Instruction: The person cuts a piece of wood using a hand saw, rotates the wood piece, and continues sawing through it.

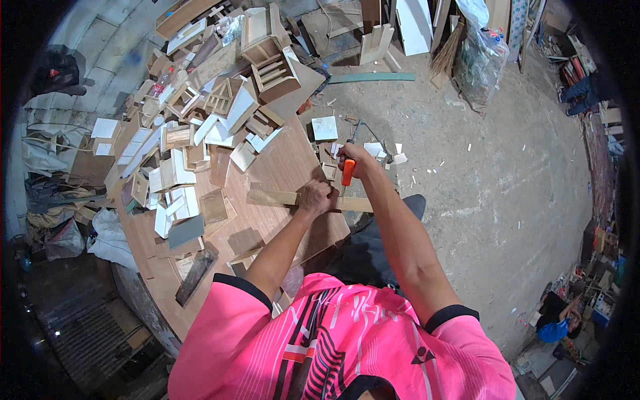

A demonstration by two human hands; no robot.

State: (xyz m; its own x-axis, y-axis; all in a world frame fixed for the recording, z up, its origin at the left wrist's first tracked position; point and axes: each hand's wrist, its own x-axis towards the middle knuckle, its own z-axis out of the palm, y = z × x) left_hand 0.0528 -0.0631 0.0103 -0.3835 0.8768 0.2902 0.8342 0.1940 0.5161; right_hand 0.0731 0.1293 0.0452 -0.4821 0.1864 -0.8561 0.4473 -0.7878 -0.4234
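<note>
A long pale wooden strip (273, 197) lies across the edge of the wooden table (267, 170), with one end jutting out past it. My left hand (315, 197) is closed over the strip and presses it down near the table's edge. My right hand (357, 160) grips a handsaw with an orange handle (348, 172), just to the right of the left hand. Its thin blade points down at the strip, close to the left fingers; whether its teeth touch the wood is hard to make out.
Wooden offcuts and small box-like pieces (177, 167) crowd the table's left and far side. On the floor stand a white block (325, 128), a broom (448, 53) and a clear bag of bottles (480, 67). A person in blue (553, 331) sits at the far right.
</note>
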